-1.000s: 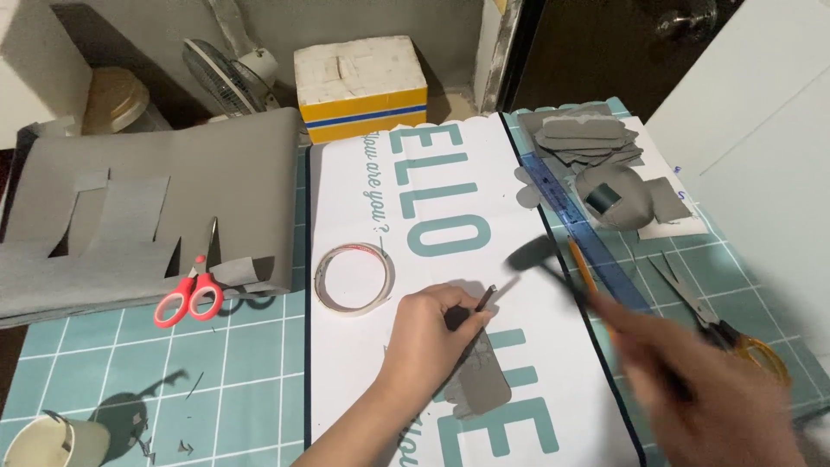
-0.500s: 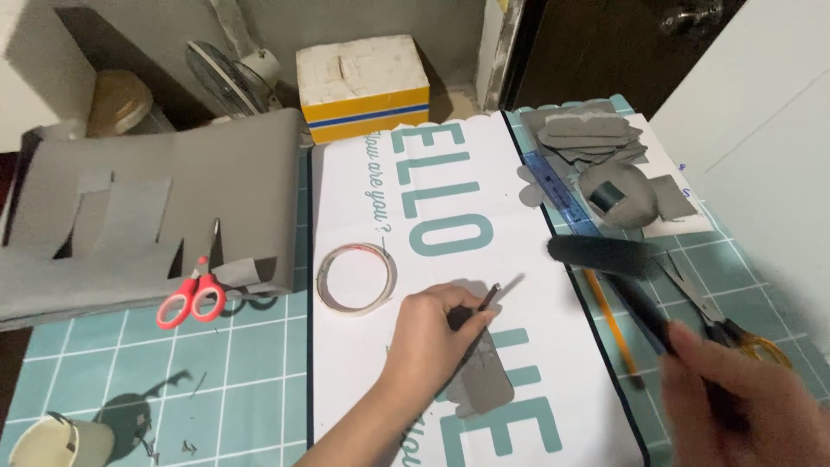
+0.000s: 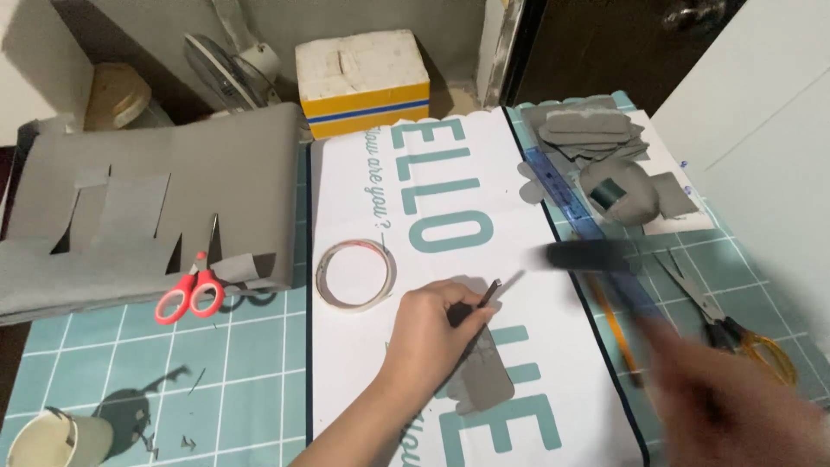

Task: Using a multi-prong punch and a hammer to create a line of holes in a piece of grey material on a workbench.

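Grey cut-out piece (image 3: 481, 374) lies flat on the white printed sheet (image 3: 536, 363), near its lower middle, partly under the left hand.

Left hand (image 3: 432, 333) presses on the piece; its fingers are closed round a thin dark punch-like rod (image 3: 484, 298), tip pointing up and right.

Right hand (image 3: 735, 415) is motion-blurred at the lower right. It grips the handle of a dark hammer-like tool (image 3: 588, 255), fingers wrapped, though blur hides the exact grip. The tool's head hangs over the sheet, right of the rod, not touching it.

We judge the step in hand to be striking the rod to mark or pierce the piece. Next move would call for the rod held steady and a square blow.

Around: tape roll (image 3: 354, 275) just left, red scissors (image 3: 192, 290) beside the large grey sheet (image 3: 173, 199), blue ruler (image 3: 566, 203), stacked grey shapes (image 3: 588, 134), yellow-handled scissors (image 3: 735, 324).
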